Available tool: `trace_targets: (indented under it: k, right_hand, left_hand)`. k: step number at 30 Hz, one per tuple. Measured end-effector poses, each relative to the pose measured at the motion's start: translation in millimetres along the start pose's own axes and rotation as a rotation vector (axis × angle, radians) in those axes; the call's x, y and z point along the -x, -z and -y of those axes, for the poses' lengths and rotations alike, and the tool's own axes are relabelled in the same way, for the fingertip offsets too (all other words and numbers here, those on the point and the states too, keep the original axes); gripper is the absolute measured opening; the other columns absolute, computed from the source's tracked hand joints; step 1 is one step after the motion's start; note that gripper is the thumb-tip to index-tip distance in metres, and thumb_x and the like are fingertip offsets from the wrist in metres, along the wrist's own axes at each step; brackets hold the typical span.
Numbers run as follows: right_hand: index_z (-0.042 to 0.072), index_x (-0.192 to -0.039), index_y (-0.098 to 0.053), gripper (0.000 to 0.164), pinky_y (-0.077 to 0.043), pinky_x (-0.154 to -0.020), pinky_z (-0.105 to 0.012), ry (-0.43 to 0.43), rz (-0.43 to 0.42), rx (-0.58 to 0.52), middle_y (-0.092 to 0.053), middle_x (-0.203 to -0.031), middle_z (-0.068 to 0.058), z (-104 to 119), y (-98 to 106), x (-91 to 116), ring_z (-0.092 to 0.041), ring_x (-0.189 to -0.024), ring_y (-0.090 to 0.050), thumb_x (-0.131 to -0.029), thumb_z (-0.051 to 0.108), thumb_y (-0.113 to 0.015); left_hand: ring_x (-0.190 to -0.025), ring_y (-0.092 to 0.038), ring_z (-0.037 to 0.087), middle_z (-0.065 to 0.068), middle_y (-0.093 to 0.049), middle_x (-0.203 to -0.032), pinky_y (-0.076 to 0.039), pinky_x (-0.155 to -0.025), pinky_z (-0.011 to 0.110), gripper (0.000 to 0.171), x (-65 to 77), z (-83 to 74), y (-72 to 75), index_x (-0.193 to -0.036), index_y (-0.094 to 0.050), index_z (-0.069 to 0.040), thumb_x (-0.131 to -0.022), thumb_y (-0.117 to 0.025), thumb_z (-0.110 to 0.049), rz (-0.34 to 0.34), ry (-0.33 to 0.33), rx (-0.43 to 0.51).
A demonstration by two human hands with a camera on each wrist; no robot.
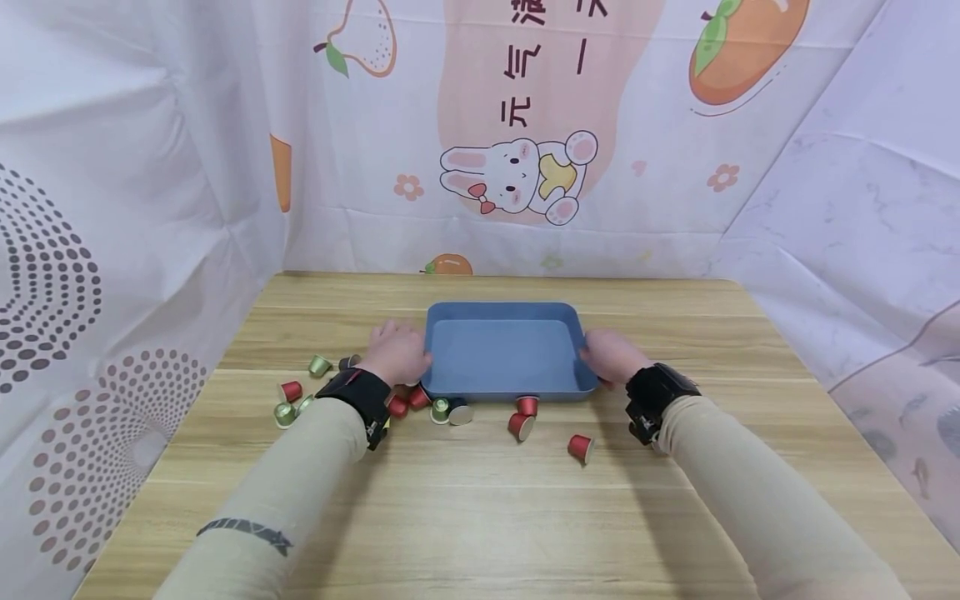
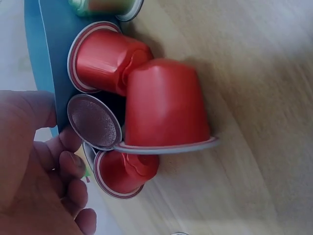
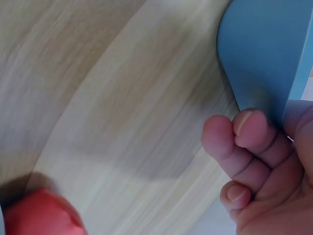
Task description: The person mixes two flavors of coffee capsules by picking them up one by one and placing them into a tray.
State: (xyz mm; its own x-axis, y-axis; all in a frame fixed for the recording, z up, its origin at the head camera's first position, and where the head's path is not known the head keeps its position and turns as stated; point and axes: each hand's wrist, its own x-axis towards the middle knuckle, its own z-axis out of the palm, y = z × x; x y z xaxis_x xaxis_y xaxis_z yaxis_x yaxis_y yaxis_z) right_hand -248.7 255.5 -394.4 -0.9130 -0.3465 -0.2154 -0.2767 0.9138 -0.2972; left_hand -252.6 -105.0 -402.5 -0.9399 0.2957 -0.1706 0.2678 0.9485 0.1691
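A shallow blue-grey tray lies on the wooden table with its inside bare. My left hand pinches its left rim; in the left wrist view the thumb is on one side of the wall and curled fingers on the other. At the right rim, my right hand holds the tray the same way, thumb over the edge and fingertips against the outer wall. Close to my left fingers are coffee capsules: a large-looking red capsule, a dark-lidded capsule and a green capsule.
Along the tray's front side lie a green capsule, a dark capsule and a red capsule. Another red capsule is nearer. Several more, including a green capsule, are scattered at left. A printed curtain hangs behind the table.
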Motion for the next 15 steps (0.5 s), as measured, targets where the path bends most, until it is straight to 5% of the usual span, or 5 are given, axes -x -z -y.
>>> trace_targets:
  k: [8, 15]
  right_hand:
    - [0.004, -0.076, -0.054, 0.028, -0.054, -0.089, -0.045, 0.033, -0.028, 0.016, -0.05, -0.04, 0.001, 6.4, -3.2, 1.5, -0.013, -0.033, -0.053, -0.103, 0.008, -0.049]
    - [0.002, -0.083, -0.055, 0.024, -0.053, -0.082, -0.042, 0.027, -0.021, 0.01, -0.05, -0.046, 0.0, 13.2, -4.3, 2.5, -0.014, -0.037, -0.051, -0.105, 0.011, -0.049]
  left_hand:
    - [-0.108, -0.053, 0.037, 0.004, -0.061, -0.073, -0.031, -0.094, 0.051, 0.045, 2.0, 4.9, -0.7, -0.063, -0.057, -0.012, -0.103, -0.053, -0.033, 0.028, 0.01, 0.055]
    - [-0.088, -0.06, 0.029, 0.003, -0.055, -0.064, -0.034, -0.088, 0.049, 0.048, 12.7, 3.2, 3.8, -0.061, -0.052, -0.013, -0.104, -0.055, -0.033, 0.0, 0.059, 0.028]
